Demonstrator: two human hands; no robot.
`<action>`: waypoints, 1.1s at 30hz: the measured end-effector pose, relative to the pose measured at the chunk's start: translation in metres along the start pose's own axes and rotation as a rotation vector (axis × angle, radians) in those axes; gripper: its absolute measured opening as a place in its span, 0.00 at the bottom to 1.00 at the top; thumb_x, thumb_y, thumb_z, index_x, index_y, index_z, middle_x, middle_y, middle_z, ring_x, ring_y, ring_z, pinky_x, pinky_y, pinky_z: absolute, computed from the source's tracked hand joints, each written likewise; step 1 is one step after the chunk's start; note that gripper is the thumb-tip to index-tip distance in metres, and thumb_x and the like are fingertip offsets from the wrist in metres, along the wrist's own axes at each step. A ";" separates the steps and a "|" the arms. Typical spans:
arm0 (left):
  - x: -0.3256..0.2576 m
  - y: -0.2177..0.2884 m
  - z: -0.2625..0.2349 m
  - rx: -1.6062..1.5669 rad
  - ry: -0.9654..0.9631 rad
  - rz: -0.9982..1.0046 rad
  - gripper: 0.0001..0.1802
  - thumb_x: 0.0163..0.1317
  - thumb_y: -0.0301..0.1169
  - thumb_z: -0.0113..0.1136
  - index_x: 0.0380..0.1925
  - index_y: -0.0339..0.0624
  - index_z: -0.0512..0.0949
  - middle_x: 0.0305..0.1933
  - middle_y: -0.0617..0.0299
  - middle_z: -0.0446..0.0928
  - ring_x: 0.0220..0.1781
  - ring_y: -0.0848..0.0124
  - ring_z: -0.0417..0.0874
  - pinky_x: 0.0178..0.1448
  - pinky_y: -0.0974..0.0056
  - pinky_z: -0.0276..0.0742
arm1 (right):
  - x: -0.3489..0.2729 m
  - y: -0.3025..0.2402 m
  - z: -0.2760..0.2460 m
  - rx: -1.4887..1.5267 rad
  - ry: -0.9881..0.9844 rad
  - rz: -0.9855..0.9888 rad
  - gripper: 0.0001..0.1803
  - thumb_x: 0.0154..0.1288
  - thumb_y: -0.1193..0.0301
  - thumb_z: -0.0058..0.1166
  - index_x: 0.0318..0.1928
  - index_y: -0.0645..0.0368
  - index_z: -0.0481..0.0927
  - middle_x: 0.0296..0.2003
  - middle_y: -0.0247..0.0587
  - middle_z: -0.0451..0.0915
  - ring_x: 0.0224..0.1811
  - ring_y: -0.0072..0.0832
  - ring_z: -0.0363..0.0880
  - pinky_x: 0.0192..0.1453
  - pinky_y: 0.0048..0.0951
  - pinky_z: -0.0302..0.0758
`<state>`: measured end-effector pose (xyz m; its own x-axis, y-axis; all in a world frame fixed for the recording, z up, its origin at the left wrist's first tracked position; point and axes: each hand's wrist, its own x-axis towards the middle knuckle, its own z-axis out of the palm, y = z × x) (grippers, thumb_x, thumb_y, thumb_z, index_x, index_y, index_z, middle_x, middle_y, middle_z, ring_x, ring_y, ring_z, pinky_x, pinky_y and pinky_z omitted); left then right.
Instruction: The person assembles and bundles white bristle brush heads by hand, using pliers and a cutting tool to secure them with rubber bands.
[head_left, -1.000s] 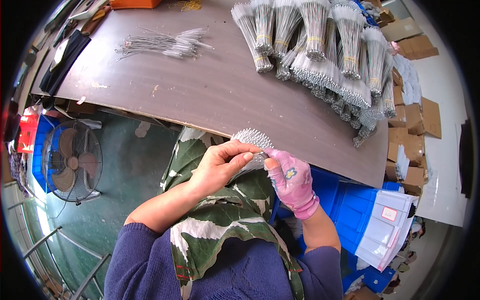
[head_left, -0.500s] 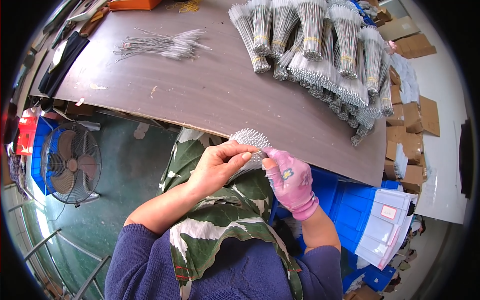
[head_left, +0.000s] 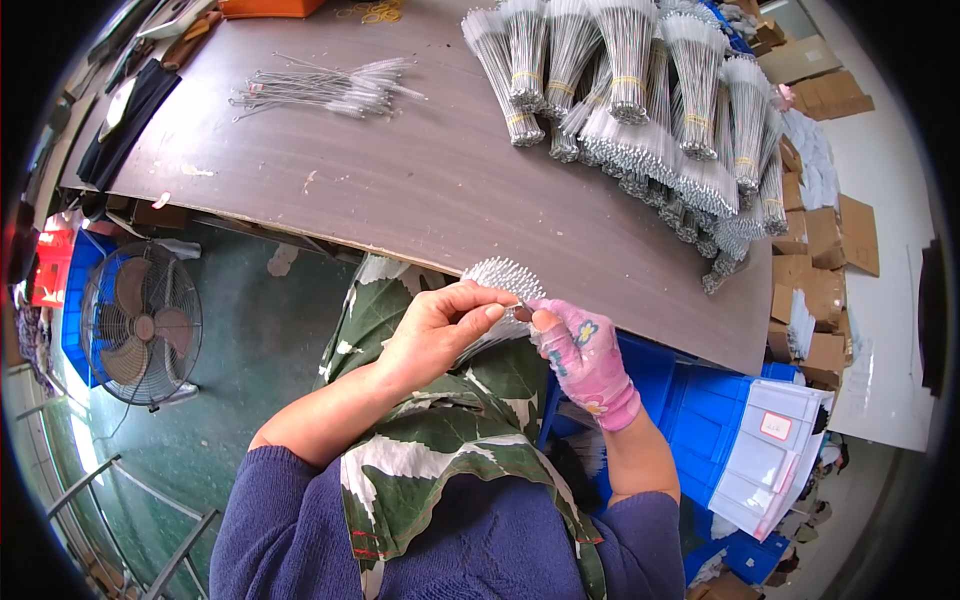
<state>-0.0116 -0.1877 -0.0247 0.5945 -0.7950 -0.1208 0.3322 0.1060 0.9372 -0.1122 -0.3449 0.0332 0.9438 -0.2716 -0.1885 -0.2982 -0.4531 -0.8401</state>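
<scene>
Item: bundle of thin wire brushes (head_left: 495, 280), gripped by my left hand (head_left: 440, 330) and gloved right hand (head_left: 580, 345). Risk: loosened grip, strands likely scatter below worktop (head_left: 400, 190).

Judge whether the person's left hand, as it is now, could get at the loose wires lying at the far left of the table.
Probably yes, but not at once: the left hand is gripping the wire bundle with the right hand. Bare table lies before the loose wires.
</scene>
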 end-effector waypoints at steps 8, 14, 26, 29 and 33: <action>0.000 -0.002 -0.001 -0.044 -0.006 -0.022 0.11 0.64 0.31 0.54 0.43 0.38 0.78 0.35 0.69 0.73 0.35 0.83 0.69 0.41 0.75 0.67 | 0.002 -0.001 -0.002 -0.185 0.045 -0.141 0.15 0.66 0.64 0.48 0.42 0.64 0.79 0.27 0.43 0.80 0.28 0.28 0.77 0.35 0.26 0.71; -0.001 0.000 -0.001 -0.044 -0.020 -0.041 0.11 0.64 0.31 0.54 0.42 0.37 0.79 0.34 0.68 0.75 0.34 0.83 0.69 0.40 0.75 0.68 | 0.001 -0.001 -0.005 -0.166 0.011 -0.117 0.16 0.66 0.63 0.49 0.41 0.65 0.79 0.26 0.40 0.79 0.28 0.24 0.75 0.34 0.24 0.70; 0.004 -0.003 -0.010 0.022 -0.137 0.060 0.06 0.61 0.26 0.56 0.36 0.36 0.79 0.36 0.64 0.75 0.40 0.78 0.74 0.46 0.71 0.70 | 0.006 0.012 -0.012 0.731 -0.393 0.385 0.25 0.65 0.53 0.47 0.34 0.67 0.79 0.12 0.27 0.66 0.11 0.13 0.57 0.15 0.16 0.52; 0.008 -0.004 -0.010 0.131 -0.172 0.240 0.06 0.62 0.26 0.55 0.37 0.37 0.79 0.29 0.65 0.74 0.33 0.78 0.72 0.39 0.71 0.69 | 0.005 0.021 -0.009 0.903 -0.506 0.390 0.27 0.65 0.50 0.46 0.34 0.67 0.78 0.11 0.26 0.65 0.09 0.13 0.56 0.13 0.17 0.51; 0.011 -0.005 -0.009 0.190 -0.220 0.394 0.06 0.61 0.25 0.56 0.37 0.37 0.78 0.31 0.63 0.76 0.34 0.73 0.75 0.40 0.68 0.70 | -0.001 0.032 -0.002 1.193 -0.637 0.371 0.26 0.69 0.54 0.39 0.37 0.67 0.78 0.13 0.26 0.66 0.12 0.12 0.59 0.15 0.14 0.53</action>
<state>0.0002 -0.1919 -0.0341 0.4727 -0.8256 0.3082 -0.0391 0.3298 0.9433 -0.1227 -0.3609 0.0076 0.8354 0.3575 -0.4175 -0.5455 0.6316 -0.5508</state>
